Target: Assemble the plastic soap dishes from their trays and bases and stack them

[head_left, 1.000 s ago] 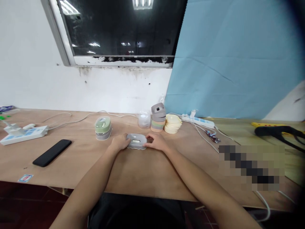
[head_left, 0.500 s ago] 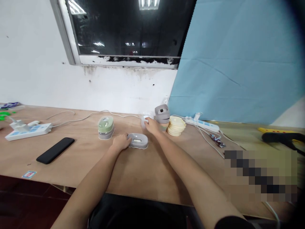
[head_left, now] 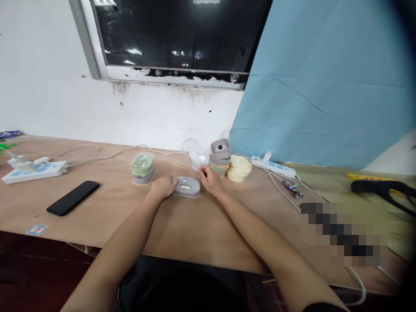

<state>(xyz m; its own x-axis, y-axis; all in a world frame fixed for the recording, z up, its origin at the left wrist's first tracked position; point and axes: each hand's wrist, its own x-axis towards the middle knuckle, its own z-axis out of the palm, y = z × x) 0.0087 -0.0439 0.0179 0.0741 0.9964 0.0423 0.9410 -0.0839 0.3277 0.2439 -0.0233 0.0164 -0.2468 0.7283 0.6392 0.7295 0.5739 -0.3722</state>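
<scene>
My left hand point(head_left: 164, 186) grips the left end of a grey oval container point(head_left: 186, 188), thumb at its rim. The container sits on the table, a small pale bar in the recess of its top. Just beyond its right end, my right hand point(head_left: 210, 179) has its fingers pinched at the lower edge of a clear plastic cover point(head_left: 189, 148), which is tilted up and hard to see. More clear plastic lies behind the fingertips. A green-topped oval container point(head_left: 143, 164) with a grey base stands left of my left hand.
Behind my right hand are stacked grey rings point(head_left: 221, 149) and a stack of cream-coloured pieces point(head_left: 238, 168). A black phone point(head_left: 73, 198) and a power strip point(head_left: 35, 172) lie on the left. Another power strip point(head_left: 279, 169) and cables run along the right.
My right hand has drawn back towards me, and a clear cover now shows raised and tilted at its fingertips. My left hand stays on the grey container. The view has shifted slightly.
</scene>
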